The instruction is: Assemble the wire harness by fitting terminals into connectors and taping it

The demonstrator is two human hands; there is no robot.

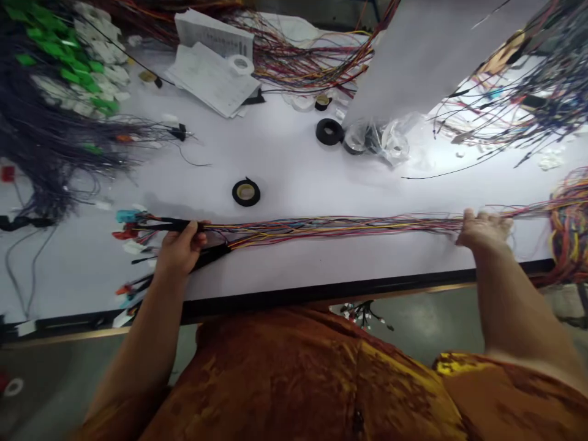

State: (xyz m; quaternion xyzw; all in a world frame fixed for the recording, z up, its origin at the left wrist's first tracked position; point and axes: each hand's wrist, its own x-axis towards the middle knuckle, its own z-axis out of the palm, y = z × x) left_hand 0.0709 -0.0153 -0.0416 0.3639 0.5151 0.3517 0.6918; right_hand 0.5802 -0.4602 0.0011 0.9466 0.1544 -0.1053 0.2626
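A long wiring harness (321, 228) of thin multicoloured wires lies stretched across the white table. My left hand (181, 245) pinches one of its black-taped branches near the left end. Past that hand the branches end in blue, red, white and orange connectors (126, 225). A second black-taped branch (212, 254) runs beneath the same hand. My right hand (486, 229) rests over the wires far to the right, palm down with fingers stretched out. Beyond the harness lies a roll of black tape (246, 192).
Dark wires with green and white connectors (64, 61) heap at the left. Papers (214, 76), more black tape rolls (329, 131) and a plastic bag (390, 144) sit farther back. Coiled wires (572, 226) hang at the right. The table's black edge (321, 291) runs before me.
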